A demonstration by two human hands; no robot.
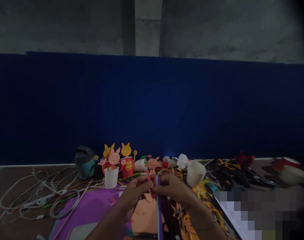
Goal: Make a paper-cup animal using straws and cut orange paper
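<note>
In front of me, close together, my two hands work at chest height over the table. My left hand [139,186] is closed, pinching a thin pinkish-red strip [149,175] that sticks up between thumb and fingers. Beside it, the fingers of my right hand [170,187] are closed around long narrow purple and white strips [159,213] that hang down toward me. Under my hands lies an orange paper sheet [144,218]. Just beyond them is a pink paper animal head [153,163]. Whether the red strip touches the purple ones is too dim to tell.
White cups with paper animal figures [111,178] and a red cup [127,168] stand at the back. White cables [42,200] tangle at left near a teal-and-black device [85,163]. Purple paper [88,203] lies left. A cream cup [195,173] and orange scraps [189,223] are right.
</note>
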